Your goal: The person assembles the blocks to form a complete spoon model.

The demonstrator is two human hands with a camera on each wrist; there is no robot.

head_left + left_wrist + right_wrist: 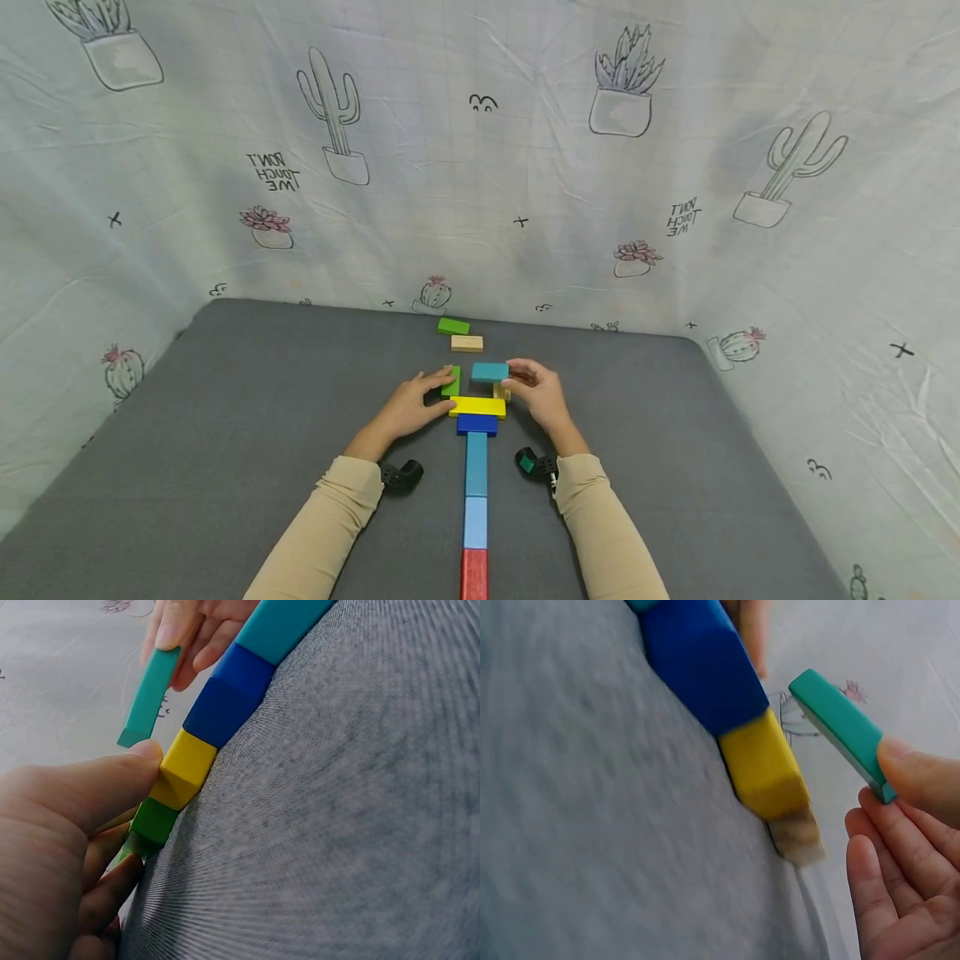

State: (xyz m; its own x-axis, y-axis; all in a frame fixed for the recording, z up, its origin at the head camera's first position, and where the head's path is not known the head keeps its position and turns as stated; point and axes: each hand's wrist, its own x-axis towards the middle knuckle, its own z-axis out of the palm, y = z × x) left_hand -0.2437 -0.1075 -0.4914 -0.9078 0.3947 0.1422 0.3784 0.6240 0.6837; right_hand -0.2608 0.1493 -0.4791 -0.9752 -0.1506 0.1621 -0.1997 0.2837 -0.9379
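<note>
My right hand (538, 395) pinches a teal block (490, 372) by its right end, between thumb and fingers. That block is held above the table, over a natural wood block (502, 391) that it partly hides. The left hand (407, 406) touches a green block (452, 382) with its fingers, while its thumb rests at the left end of a yellow block (477, 407). The green and wood blocks reach away from the yellow block's two ends. Against the yellow block's near side lies a dark blue block (701, 664).
Toward me, a teal-blue block (476, 464), a light blue block (476, 522) and a red block (474, 573) form a straight line. Farther back lie another wood block (467, 343) and another green block (453, 326). A patterned cloth (480, 183) hangs behind the grey table (300, 367).
</note>
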